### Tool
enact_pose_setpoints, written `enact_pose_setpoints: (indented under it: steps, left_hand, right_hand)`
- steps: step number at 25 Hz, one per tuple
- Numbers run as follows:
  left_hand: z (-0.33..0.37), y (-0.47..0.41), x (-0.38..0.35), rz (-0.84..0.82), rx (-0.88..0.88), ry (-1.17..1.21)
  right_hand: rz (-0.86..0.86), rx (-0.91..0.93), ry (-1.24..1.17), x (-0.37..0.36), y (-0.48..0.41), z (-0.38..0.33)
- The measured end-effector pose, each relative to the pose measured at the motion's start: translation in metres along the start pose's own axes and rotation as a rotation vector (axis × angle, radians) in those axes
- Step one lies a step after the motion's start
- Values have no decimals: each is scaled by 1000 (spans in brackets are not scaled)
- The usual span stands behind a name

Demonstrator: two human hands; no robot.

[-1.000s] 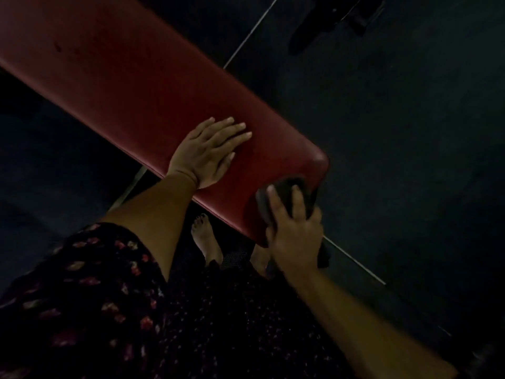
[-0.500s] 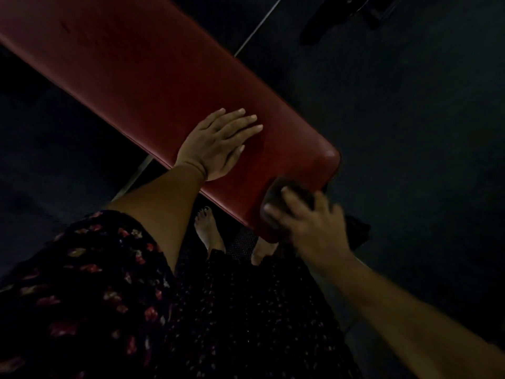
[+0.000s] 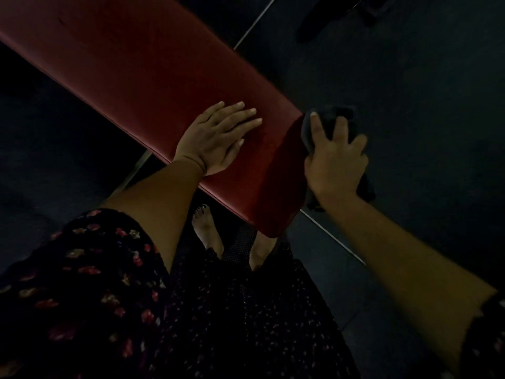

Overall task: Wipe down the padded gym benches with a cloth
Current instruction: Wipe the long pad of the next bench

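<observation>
A long red padded bench runs from the upper left down to the middle of the head view. My left hand rests flat on its top near the end, fingers straight and spread. My right hand grips a dark grey cloth and holds it against the bench's end face, at the far corner. Part of the cloth hangs below my right palm.
Dark rubber floor surrounds the bench, with pale seam lines crossing it. My bare feet stand under the bench's near corner. Dark gym equipment sits at the top right. My patterned dress fills the bottom.
My right hand slid the cloth along the bench's end, from the near corner up to the far corner. My left hand stayed flat on the pad.
</observation>
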State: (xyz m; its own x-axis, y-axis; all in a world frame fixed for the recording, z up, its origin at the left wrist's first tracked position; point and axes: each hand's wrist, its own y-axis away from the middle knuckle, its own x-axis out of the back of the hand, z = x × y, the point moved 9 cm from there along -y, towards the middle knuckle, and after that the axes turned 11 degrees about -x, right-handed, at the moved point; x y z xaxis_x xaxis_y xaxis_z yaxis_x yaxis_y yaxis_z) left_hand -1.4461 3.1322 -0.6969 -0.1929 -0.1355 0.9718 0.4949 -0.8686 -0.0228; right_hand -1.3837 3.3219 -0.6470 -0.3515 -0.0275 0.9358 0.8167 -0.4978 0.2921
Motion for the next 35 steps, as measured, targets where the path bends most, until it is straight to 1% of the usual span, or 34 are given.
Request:
enact_pose_setpoints:
  steps: [3, 5, 6, 9, 10, 12, 14, 15, 16, 17, 19, 21, 23, 25, 27, 29, 30, 31, 33, 35]
  left_hand:
    - [0, 0, 1, 6, -1, -6]
    - [0, 0, 0, -8, -5, -4]
    - [0, 0, 0, -14, -3, -6]
    - [1, 2, 0, -45, 10, -12]
    - [2, 2, 1, -47, 5, -13]
    - [4, 3, 5, -17, -14, -29]
    - [1, 9, 14, 90, 30, -58]
    - [-5, 17, 20, 172, 106, -70]
    - [-15, 30, 27, 247, 204, -77]
    - [-27, 45, 33, 301, 305, -80]
    - [-49, 76, 40, 324, 444, -93]
    - [-64, 97, 46, 283, 503, -102]
    - [-78, 106, 53, 266, 573, -71]
    - [-89, 109, 57, 274, 639, -27]
    - [-94, 105, 50, 227, 649, 11]
    - [-91, 100, 35, 143, 624, 37]
    - [-88, 99, 29, 130, 624, 55]
    - [-86, 100, 26, 143, 641, 76]
    - [-85, 104, 25, 191, 685, 113]
    - [-85, 106, 25, 216, 692, 120]
  right_hand:
    - [57, 199, -10, -8, 72, -35]
    - [40, 337, -10, -19, 123, -61]
    - [9, 417, 5, -27, 149, -75]
    - [-166, 668, 127, -59, 212, -109]
    - [-214, 706, 128, -62, 215, -112]
    - [-199, 715, 57, -50, 201, -113]
    - [-216, 737, -29, -37, 178, -109]
    - [-236, 716, -65, -30, 163, -101]
    - [-230, 639, -107, -20, 142, -89]
    - [-190, 524, -147, -9, 114, -74]
    - [-89, 287, -160, 10, 53, -40]
    - [-58, 113, -108, 19, -5, -11]
    - [-171, -52, -120, 19, -57, 15]
    - [-303, -161, -225, 12, -78, 20]
    - [-304, -150, -209, 12, -65, -5]
    - [-210, -117, -141, 13, -32, -34]
    - [-153, -101, -110, 15, -10, -46]
    - [-116, -61, -92, 12, 11, -58]
    - [-96, 53, -36, -3, 59, -78]
    - [-50, 178, 36, -18, 109, -98]
